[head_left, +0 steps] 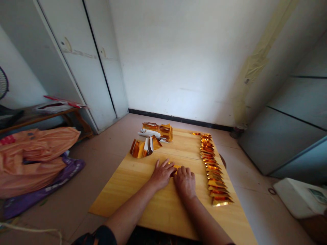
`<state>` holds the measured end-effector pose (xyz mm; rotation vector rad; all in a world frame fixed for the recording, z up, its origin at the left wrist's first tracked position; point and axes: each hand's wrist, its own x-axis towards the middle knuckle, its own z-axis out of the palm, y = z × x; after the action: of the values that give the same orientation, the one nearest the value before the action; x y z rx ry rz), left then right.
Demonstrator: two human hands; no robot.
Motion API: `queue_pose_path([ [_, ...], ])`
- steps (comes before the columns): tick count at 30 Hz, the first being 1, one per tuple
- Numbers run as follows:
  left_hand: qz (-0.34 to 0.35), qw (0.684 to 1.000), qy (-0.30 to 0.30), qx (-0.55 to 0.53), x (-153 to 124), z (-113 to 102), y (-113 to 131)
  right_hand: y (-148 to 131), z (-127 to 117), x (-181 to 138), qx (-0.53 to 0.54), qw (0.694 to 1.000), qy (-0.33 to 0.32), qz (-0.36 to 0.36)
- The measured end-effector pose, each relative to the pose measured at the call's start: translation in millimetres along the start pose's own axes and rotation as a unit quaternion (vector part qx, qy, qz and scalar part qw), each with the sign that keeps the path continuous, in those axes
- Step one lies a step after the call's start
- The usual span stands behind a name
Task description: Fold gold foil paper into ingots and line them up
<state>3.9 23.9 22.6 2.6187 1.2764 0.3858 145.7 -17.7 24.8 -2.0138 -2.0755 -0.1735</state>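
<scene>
Both my hands rest on a wooden table point(133, 190), side by side near its middle. My left hand point(162, 173) lies flat with its fingers spread over a small gold foil sheet point(176, 167), pressing it down. The fingers of my right hand point(185, 181) are curled, their tips on the same sheet. Only a corner of the foil shows between the hands. A long overlapping row of folded gold foil pieces point(213, 170) runs along the table's right side. At the far left lie a loose heap of gold sheets point(143, 147) and stacked gold packs point(159, 131).
White double doors point(84, 61) stand at the left, a plain wall behind the table. Orange and purple bags point(33, 156) lie on the floor at the left beside a low wooden bench point(51, 114). A white device point(300, 197) sits on the floor at the right.
</scene>
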Motion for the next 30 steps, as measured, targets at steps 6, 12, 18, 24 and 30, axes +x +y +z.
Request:
queue_pose_path([
  [6,-0.003,1.000,-0.013,-0.004,-1,-3,-1,-7,-1,-1,0.011,0.999,0.017,0.043],
  [12,-0.001,0.999,-0.032,-0.012,-2,-4,-5,-2,-2,-5,0.015,0.999,0.004,0.039],
  [18,0.006,0.998,-0.058,-0.029,-1,-7,-8,7,0,-9,0.019,1.000,-0.009,0.023],
  [24,0.025,0.993,-0.109,-0.035,2,-15,-17,18,1,-13,0.027,0.999,-0.019,-0.017],
  [30,0.029,0.993,-0.110,-0.030,6,-19,-21,25,3,-11,0.049,0.998,-0.030,-0.028],
])
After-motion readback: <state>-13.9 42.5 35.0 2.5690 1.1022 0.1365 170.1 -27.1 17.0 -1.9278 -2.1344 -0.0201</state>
